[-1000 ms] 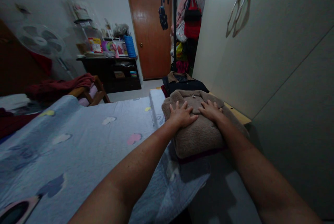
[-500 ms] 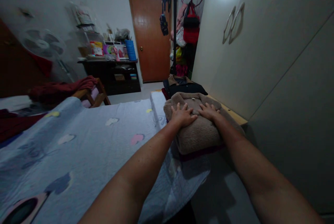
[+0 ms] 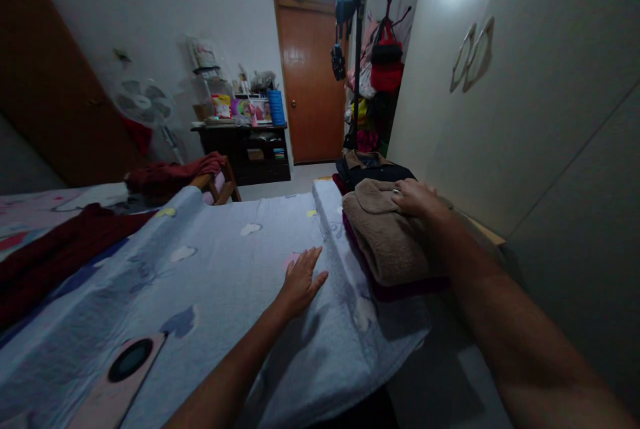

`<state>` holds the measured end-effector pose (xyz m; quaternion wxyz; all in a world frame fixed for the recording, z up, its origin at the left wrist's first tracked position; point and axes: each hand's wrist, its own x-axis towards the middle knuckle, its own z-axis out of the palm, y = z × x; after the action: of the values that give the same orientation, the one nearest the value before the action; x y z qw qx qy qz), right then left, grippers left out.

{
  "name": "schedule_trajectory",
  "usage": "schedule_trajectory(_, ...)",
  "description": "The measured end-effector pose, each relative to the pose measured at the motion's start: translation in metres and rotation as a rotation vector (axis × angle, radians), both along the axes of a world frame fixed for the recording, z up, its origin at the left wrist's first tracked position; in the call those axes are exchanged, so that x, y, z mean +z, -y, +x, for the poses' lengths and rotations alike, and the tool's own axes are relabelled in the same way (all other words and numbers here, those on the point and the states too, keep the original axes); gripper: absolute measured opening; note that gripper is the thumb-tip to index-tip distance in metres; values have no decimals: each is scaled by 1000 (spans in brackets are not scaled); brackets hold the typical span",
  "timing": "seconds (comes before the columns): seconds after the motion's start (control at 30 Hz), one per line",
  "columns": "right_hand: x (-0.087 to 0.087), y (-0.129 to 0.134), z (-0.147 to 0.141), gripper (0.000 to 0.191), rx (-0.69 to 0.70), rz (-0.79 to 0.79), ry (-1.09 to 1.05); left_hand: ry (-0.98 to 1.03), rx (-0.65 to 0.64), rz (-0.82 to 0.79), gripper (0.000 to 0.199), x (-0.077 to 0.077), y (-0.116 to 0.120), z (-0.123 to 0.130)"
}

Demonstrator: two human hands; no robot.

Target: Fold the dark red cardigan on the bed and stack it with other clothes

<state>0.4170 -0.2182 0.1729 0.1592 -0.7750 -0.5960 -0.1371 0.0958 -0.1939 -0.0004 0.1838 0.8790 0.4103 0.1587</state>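
A folded brown fleece jacket (image 3: 395,249) with a collar lies on top of a dark purple folded garment (image 3: 400,290), at the right side of the bed. At its collar, my right hand (image 3: 419,198) is closed on the cloth, with the fingertips partly hidden. My left hand (image 3: 301,282) is open over the blanket, left of the pile and holding nothing. The light blue blanket (image 3: 235,249) has heart shapes on it. Behind the fleece lies a dark folded jacket (image 3: 373,169) with a brown collar.
A pink phone-like object (image 3: 117,379) lies on the blanket at lower left. Dark red clothing (image 3: 65,252) is spread at the far left. A pale wardrobe (image 3: 540,149) stands close on the right. Farther back are a fan (image 3: 145,102), a dark cabinet (image 3: 240,152) and a door (image 3: 315,82).
My left hand has left the fleece jacket and moved left and down over the blanket. My right hand has shifted toward the collar's right side. The view has turned left.
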Motion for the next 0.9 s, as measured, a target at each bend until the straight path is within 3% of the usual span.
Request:
schedule_trajectory(0.1, 9, -1, -71, 41, 145, 5, 11, -152, 128, 43, 59, -25, -7, -47)
schedule_trajectory(0.17, -6, -1, -124, 46, 299, 32, 4, -246, 197, 70, 58, -35, -10, -71)
schedule_trajectory(0.27, -61, -4, -192, 49, 460, -62, -75, -350, 267, 87, 57, -44, -10, -96)
schedule_trajectory(0.37, -127, -13, -236, 48, 462, -203, -183, -382, 293, 102, 55, -49, -7, -111)
schedule_trajectory(0.47, -177, -27, -261, 51, 387, -262, -263, -344, 293, 150, 53, -54, -3, -119)
schedule_trajectory(0.57, -206, -40, -275, 45, 325, -204, -273, -292, 302, 191, 51, -57, 0, -121)
schedule_trajectory(0.7, -225, -47, -283, 36, 305, -75, -209, -245, 321, 189, 51, -60, 0, -121)
schedule_trajectory(0.9, -236, -50, -280, 33, 328, -36, -170, -185, 313, 168, 52, -62, -1, -123)
